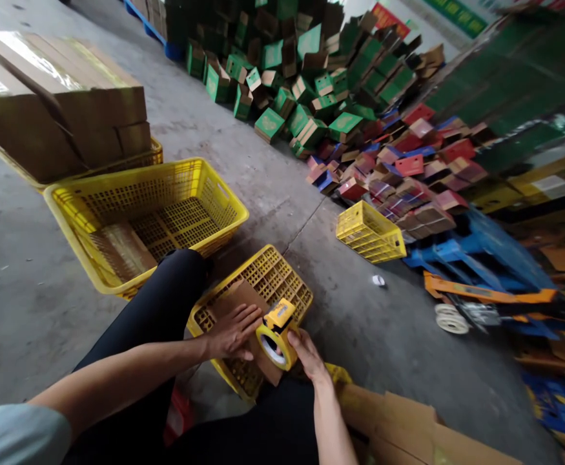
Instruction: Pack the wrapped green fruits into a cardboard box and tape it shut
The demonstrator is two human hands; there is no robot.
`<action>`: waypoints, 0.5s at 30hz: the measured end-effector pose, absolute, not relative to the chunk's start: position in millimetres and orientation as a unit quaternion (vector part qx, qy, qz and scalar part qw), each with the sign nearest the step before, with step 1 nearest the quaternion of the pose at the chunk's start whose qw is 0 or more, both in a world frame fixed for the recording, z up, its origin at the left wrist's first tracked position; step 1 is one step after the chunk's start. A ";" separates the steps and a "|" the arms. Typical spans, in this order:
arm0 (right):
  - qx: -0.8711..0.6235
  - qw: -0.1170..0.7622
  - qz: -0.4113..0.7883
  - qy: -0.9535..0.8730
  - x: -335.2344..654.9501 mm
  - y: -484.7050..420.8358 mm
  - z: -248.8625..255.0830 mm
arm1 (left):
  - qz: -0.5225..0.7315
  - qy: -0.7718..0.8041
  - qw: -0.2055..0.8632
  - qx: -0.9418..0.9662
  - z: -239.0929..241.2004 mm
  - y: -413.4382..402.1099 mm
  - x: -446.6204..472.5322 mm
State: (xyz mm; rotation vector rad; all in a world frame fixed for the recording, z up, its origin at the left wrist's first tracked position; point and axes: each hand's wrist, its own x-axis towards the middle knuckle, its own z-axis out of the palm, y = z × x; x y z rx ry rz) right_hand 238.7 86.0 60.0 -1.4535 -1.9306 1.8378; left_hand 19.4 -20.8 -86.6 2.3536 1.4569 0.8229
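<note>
My right hand (308, 354) is wrapped round a yellow tape dispenser (282, 315) with a roll of tape in it. Beneath the dispenser, a flat brown cardboard piece (237, 298) lies across an upturned yellow plastic crate (287, 274) between my knees. My left hand (236, 330) rests on the cardboard with its fingers stretched out, close to the dispenser's left side. Part of the cardboard is hidden under my left hand and the dispenser.
A large yellow basket (214, 194) with a taped cardboard piece (126, 250) inside stands left. Behind it are stacked cartons (102, 123). Green boxes (268, 123) and red boxes (410, 166) heap up ahead. Right are a yellow crate (369, 231) and blue pallet jack (495, 248).
</note>
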 end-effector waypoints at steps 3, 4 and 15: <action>-0.465 0.054 0.615 -0.634 239.2 87.7 57.7 | 0.296 0.496 0.234 0.782 -74.2 -16.9 12.9; -0.459 0.056 0.622 -0.632 239.5 88.0 56.8 | 0.315 0.498 0.274 0.760 -68.2 -14.4 9.3; -0.456 0.051 0.622 -0.635 237.8 86.9 59.3 | 0.445 0.402 0.787 0.147 -0.8 39.3 -28.8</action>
